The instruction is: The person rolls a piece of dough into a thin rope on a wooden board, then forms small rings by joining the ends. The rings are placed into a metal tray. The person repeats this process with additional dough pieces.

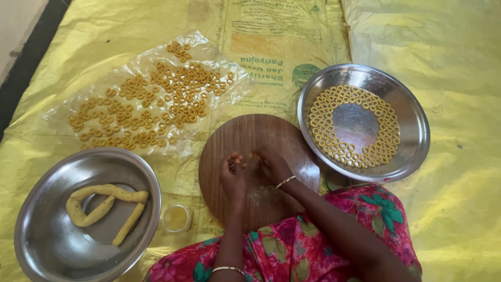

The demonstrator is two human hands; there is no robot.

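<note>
Left hand (233, 169): fingertips pinched together over the round wooden board (245, 141), what they hold too small to tell.
Right hand (271, 164): curled on board, grip contents unclear.
Tray (415, 112): dough rings (334, 99), right of board.
Bowl (36, 235): dough ropes (99, 201), left.

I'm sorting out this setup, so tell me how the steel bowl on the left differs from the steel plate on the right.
The steel bowl is deeper and holds long dough ropes; the steel plate is shallower and holds small dough rings. The ropes lie loose, while the rings are packed in a neat circular band around a bare centre. Both are round, shiny metal, resting on the yellow sheet.
</note>
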